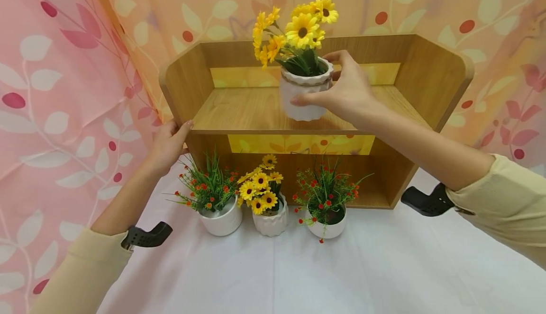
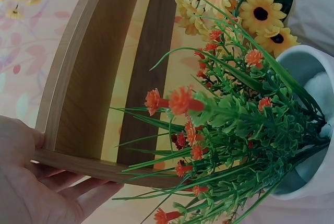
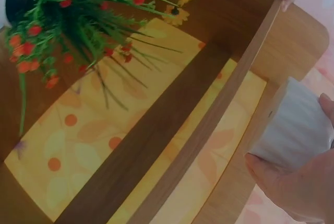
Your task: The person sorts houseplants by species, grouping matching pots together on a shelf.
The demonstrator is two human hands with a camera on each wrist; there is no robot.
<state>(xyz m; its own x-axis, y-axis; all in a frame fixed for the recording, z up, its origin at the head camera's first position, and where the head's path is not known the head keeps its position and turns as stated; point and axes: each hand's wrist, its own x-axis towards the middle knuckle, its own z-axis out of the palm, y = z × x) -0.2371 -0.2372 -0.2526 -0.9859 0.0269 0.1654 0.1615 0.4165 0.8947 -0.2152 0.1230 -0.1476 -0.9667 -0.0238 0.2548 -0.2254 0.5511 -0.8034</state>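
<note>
My right hand (image 1: 351,91) grips a white scalloped flowerpot (image 1: 300,97) with yellow artificial sunflowers (image 1: 302,31). Thumb at the front and fingers round the back, it holds the pot upright over the upper board of a wooden shelf (image 1: 239,110). In the right wrist view the pot's base (image 3: 297,125) shows near the board's edge. My left hand (image 1: 168,146) holds the left side panel of the shelf where the upper board meets it. The left wrist view shows the thumb on one face of the panel and the fingers (image 2: 96,195) on the other.
On the white cloth (image 1: 273,271) before the lower compartment stand three potted plants: a red-flowered one (image 1: 221,219) at left, a small sunflower pot (image 1: 271,219) in the middle, another red-flowered one (image 1: 327,226) at right. A patterned curtain (image 1: 55,115) hangs behind and beside the shelf.
</note>
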